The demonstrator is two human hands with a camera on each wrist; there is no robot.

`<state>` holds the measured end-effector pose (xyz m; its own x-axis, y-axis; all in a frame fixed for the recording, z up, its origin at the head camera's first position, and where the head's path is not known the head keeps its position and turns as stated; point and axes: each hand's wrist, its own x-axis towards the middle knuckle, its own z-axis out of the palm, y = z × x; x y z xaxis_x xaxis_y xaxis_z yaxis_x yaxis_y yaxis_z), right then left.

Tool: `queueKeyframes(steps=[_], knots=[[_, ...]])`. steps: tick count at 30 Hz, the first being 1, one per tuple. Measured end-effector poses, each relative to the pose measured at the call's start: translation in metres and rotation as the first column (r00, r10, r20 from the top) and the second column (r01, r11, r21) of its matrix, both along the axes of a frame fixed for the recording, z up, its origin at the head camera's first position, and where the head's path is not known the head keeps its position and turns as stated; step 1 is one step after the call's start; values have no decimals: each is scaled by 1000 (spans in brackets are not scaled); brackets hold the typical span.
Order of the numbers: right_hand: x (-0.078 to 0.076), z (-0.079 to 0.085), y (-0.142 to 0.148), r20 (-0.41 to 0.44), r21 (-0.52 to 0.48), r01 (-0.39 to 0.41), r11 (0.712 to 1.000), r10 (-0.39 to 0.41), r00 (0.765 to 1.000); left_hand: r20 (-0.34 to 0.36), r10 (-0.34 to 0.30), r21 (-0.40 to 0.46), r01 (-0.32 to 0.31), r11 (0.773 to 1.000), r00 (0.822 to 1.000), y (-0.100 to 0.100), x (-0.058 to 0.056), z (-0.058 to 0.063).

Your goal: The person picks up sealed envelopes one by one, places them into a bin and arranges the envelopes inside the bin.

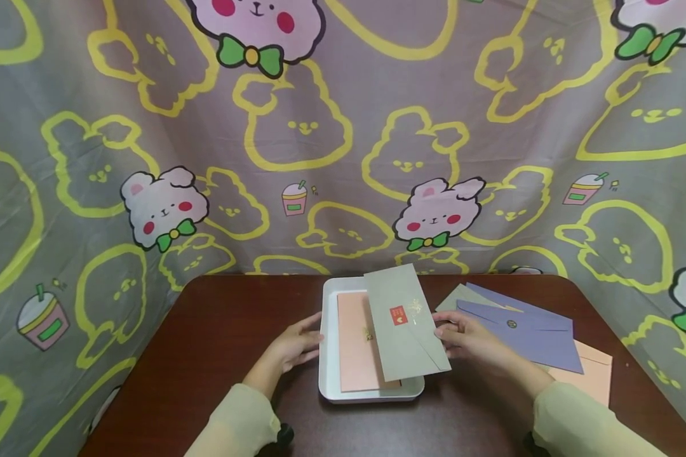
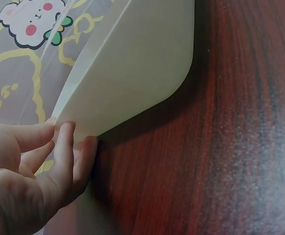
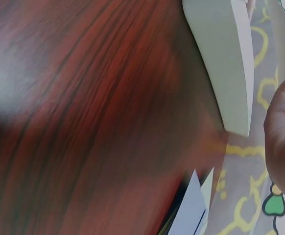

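A white tray (image 1: 371,398) on the dark wooden table holds a pink envelope (image 1: 351,343) with a small gold emblem. My left hand (image 1: 297,343) touches the tray's left side, its fingertips at the rim and outer wall in the left wrist view. Over the tray's right part, my right hand (image 1: 469,336) grips a grey-green envelope (image 1: 403,343) by its right edge. That envelope carries a red sticker and gold print, tilts, and covers part of the pink one. In the right wrist view only part of my right hand (image 3: 284,132) shows, at the right edge.
Right of the tray lies an overlapping pile: purple envelopes (image 1: 526,333), a grey-green envelope (image 1: 457,298) at its upper left, and a pink envelope (image 1: 589,374) at its lower right. A patterned curtain (image 1: 331,158) hangs behind the table (image 1: 240,317).
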<state>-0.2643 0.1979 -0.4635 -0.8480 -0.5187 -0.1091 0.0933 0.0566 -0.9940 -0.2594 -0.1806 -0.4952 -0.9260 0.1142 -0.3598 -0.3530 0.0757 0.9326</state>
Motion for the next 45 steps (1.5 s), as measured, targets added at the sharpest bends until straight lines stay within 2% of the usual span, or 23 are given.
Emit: queueKeyframes(steps=[10,20,38,45], knots=[[-4,-5,-27,-1,53,-9,999,9,1000,-2,-2,7,2,1000,1000,-1,0,0],[-7,-12,-48,-1,33,-17,999,17,1000,-13,-6,26,7,1000,1000,-1,-1,-3],[-9,-24,-74,11,48,31,998,-32,999,-30,-11,44,12,999,999,-1,2,-3],[-7,-24,-80,-25,102,74,992,-72,997,-26,-12,43,13,999,1000,-1,1,-2]])
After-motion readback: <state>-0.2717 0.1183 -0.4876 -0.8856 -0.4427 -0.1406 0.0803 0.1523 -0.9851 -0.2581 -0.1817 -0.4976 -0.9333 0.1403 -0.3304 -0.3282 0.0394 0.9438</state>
